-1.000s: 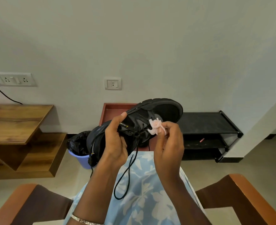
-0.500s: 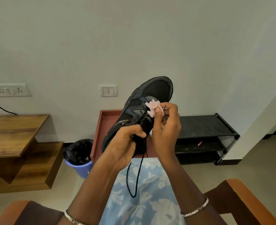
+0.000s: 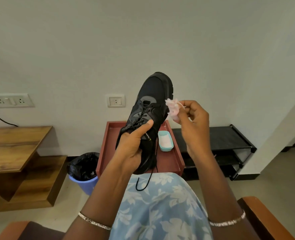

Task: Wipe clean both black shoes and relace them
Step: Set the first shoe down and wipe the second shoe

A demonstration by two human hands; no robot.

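Shoe (image 3: 152, 104), black, raised toe-up in front of me, above the red tray (image 3: 175, 160). I see the left hand (image 3: 131, 146) wrapped round its heel end, thumb across the laces. Right hand (image 3: 193, 125) sits just beside the upper, fingertips pinching a crumpled pink wipe (image 3: 172, 109); I cannot tell whether the wipe touches. Loose lace end (image 3: 148, 181) dangles over the lap. Blue dish (image 3: 165, 141) in the tray.
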